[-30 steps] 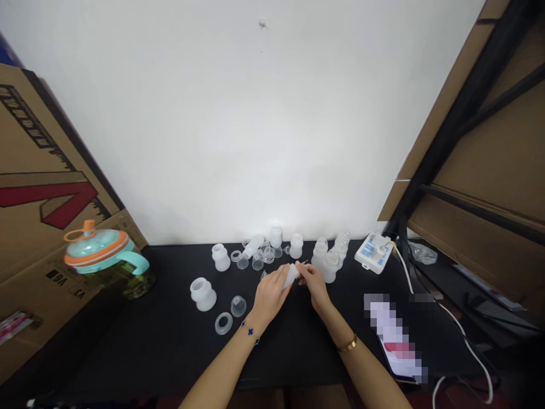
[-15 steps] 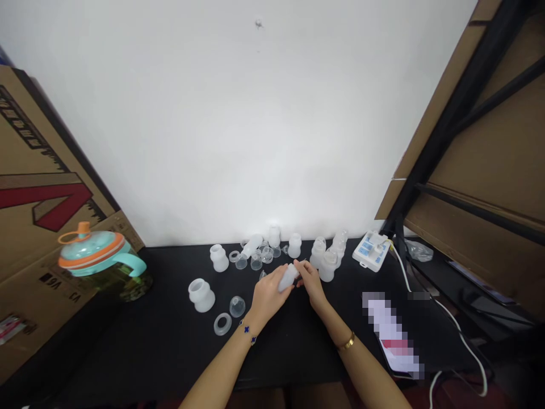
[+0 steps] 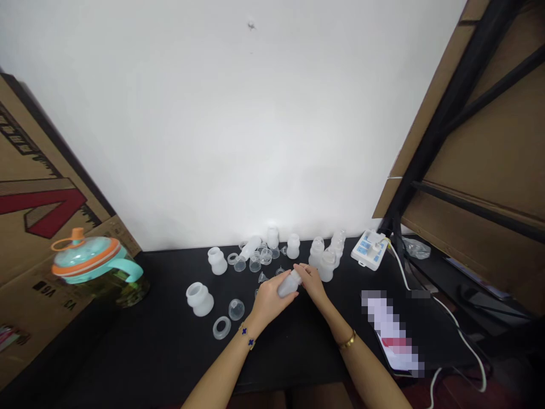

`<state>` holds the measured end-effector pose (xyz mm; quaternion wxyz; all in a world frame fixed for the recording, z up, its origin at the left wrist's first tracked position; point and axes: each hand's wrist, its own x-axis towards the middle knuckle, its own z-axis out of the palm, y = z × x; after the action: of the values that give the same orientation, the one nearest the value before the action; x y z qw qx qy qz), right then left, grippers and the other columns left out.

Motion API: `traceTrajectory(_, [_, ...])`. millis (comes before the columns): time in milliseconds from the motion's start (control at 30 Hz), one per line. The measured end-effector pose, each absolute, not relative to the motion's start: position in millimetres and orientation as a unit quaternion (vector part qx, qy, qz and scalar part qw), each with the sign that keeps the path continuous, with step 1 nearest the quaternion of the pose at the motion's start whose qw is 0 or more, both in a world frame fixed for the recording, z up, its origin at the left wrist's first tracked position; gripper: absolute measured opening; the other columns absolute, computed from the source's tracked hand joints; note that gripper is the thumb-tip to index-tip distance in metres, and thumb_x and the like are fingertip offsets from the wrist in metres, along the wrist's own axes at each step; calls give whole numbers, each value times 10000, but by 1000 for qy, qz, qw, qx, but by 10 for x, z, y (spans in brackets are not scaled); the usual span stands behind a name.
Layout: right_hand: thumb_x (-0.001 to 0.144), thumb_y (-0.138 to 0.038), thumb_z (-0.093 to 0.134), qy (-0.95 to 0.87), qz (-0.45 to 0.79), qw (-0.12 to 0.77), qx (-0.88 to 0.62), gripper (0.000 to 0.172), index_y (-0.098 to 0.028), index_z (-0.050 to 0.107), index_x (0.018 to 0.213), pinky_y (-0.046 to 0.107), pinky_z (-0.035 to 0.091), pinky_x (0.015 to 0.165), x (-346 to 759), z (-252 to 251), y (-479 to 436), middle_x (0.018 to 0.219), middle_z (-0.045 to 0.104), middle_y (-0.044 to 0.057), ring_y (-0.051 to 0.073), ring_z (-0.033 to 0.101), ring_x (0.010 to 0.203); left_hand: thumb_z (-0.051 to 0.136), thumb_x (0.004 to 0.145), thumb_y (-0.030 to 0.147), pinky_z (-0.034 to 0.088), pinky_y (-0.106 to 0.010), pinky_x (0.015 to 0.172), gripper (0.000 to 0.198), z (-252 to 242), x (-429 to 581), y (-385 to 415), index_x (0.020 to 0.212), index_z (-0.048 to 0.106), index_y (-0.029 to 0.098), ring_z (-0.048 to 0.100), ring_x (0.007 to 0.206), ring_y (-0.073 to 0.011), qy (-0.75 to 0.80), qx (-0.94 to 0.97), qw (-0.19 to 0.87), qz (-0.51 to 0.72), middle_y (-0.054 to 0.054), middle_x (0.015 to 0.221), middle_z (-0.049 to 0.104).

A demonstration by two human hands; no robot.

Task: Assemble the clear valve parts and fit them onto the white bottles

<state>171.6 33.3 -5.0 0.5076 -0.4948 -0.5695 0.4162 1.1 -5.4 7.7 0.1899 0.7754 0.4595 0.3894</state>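
Note:
My left hand is wrapped round the body of a small translucent white baby bottle, held tilted above the table. Closed on its upper end is my right hand; its fingers hide most of whatever sits at the neck. Left of my hands lie a clear dome cap and a screw ring. An open bottle stands further left. Just beyond my left hand lie small clear nipples. Several bottles with tops on, one of them a near bottle, stand beyond my right hand.
At the back are an open bottle, another bottle and several clear caps. A power strip with a white cable and a phone lie right. A large jug and cardboard boxes stand left.
My right hand's fingers have shifted over the bottle's neck, and more of the bottle shows between my hands. The view has moved slightly; the things on the table stay put.

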Motion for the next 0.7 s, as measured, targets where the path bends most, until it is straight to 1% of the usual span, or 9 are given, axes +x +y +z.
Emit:
traceTrajectory(167, [857,-495,531,-577,404,499,-506,434,-228,358,561,254,253,508,1728,-80,358,522,349,-57,119,354,521,795,774,283,566,-369,992,589,96,11,-54,1338,627,276,697,1141,-249,466,773,210,375,-32,1292,708])
traceTrajectory(333, [844,-489,501,-580,394,490,-518,411,-230,369,554,264,250,515,1726,-85,375,518,361,-49,128,359,525,779,789,296,564,-373,991,613,70,1,-47,1374,598,301,699,1137,-250,470,780,205,360,-19,1310,698])
traceTrajectory(700, [836,-506,514,-566,413,497,-511,423,-232,383,541,269,259,502,1704,-52,355,494,379,-46,131,360,499,747,809,266,544,-377,1011,608,88,3,-60,1392,576,300,679,1175,-250,478,787,190,339,-26,1348,674])
